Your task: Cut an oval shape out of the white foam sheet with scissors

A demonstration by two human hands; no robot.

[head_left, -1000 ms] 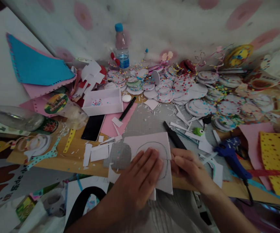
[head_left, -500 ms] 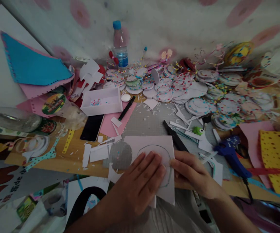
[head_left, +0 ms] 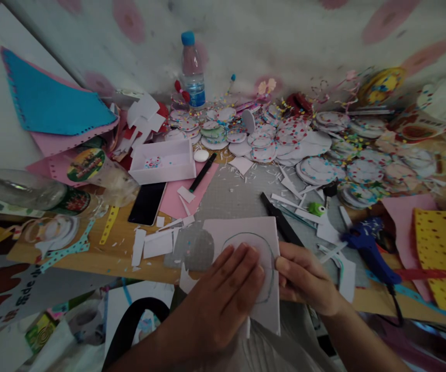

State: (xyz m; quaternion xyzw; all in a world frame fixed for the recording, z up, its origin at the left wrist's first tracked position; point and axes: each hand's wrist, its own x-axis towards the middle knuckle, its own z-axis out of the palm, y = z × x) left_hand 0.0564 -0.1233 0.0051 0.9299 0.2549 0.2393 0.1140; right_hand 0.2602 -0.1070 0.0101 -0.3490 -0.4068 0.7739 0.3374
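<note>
Item in hand: a white foam board (head_left: 268, 253) bearing a drawn oval outline (head_left: 247, 233), located at the near side of the desk (head_left: 124, 256) and projecting past its front edge over the person's lap. The outline's long axis runs from far to near; the board appears longer that way too, though part of it is covered.

Left hand (head_left: 226, 294): fingers straight, together, laid flat on the board's face and across the left part of the outline. They enclose nothing. They point away from the body and towards the right.

Right hand (head_left: 304, 276): at the board's right edge, level with the outline. Thumb and bent fingers appear closed on that edge; whether they also hold something small cannot be determined. The board lies directly to the left of these fingertips. The right hand is therefore nearer the outline's right-hand side, with only a narrow margin between.

Beyond the right hand, a long black tool (head_left: 283, 223) lies slantwise on the grey cutting mat (head_left: 231, 199), near end close to the knuckles.
</note>
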